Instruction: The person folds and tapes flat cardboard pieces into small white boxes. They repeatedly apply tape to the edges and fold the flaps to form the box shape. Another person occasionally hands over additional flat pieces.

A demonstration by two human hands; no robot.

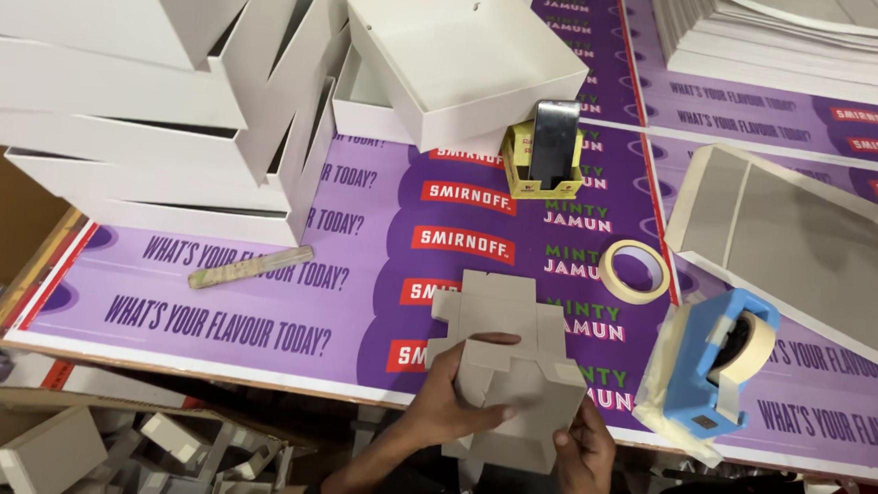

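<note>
fingers [490,412] of the left hand [446,403] curl around a grey cardboard blank [508,366], thumb on top, gripping it over the near edge of the purple printed table [255,313]. right hand [583,455] pinches the blank's lower right corner from below. a blue tape dispenser [718,362] stands just right of it, a loose tape roll [635,271] beyond. white open boxes [156,102] are stacked at far left.
</note>
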